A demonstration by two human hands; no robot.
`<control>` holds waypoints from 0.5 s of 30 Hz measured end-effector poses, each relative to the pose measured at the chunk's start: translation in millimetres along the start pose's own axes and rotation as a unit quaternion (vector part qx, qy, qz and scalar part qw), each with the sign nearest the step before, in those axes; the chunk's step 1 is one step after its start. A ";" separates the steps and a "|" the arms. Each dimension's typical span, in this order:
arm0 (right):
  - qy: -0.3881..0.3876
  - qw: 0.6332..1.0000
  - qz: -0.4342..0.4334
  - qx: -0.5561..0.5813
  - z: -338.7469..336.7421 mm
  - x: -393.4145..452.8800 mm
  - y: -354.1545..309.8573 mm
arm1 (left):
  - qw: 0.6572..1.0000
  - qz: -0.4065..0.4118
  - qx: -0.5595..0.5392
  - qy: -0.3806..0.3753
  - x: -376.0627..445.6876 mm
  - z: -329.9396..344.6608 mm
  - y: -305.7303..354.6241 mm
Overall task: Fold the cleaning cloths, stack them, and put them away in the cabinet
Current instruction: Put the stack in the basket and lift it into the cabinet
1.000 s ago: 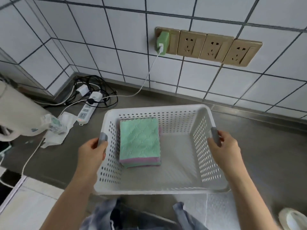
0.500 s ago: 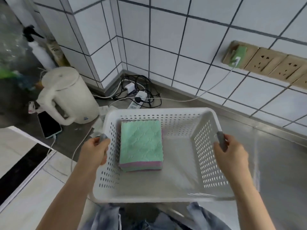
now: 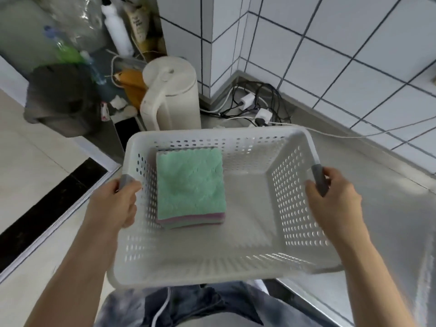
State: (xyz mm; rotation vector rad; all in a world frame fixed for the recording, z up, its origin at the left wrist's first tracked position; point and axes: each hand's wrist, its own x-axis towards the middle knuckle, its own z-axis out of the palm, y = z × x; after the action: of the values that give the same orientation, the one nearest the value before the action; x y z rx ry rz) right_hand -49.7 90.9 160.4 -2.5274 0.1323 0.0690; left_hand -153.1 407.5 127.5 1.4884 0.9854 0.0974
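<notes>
both arms reach forward, left hand (image 3: 113,204) and right hand (image 3: 335,199) gripping.

Behind it all I can see a cream electric kettle (image 3: 173,95) on the steel counter (image 3: 377,197), a tangle of cables and plugs (image 3: 256,107) in the tiled corner just beside it, plus a white bottle (image 3: 116,31) and a dark bin (image 3: 62,100) off left.

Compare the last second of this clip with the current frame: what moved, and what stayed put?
The white basket has been carried leftward off the steel counter, now partly out over the floor; the view turned left too, bringing the kettle in and the wall sockets out. Unchanged: the left hand and right hand still grip the grey handles, and the folded cloth stack sits in the basket's left side.
</notes>
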 end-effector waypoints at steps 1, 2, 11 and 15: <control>-0.015 1.000 -0.010 0.002 3.0 1.0 -3.6 | 1.000 -0.008 -0.006 0.015 -0.6 -6.5 -1.2; -0.036 0.999 -0.025 0.006 7.0 3.5 -8.9 | 0.999 -0.013 -0.017 0.035 -2.6 -14.0 -3.2; -0.184 0.969 -0.164 0.012 31.4 40.0 -60.3 | 0.971 -0.036 -0.105 0.213 -53.5 -45.5 -42.4; -0.211 0.949 -0.233 0.005 48.8 35.9 -92.5 | 0.952 -0.055 -0.133 0.269 -72.3 -65.2 -62.2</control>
State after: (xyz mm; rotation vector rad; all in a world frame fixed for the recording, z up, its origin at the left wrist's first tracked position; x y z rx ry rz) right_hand -4.7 191.5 170.3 -2.4041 -0.6298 0.4109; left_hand -268.5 404.3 123.4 1.1719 1.4264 0.5577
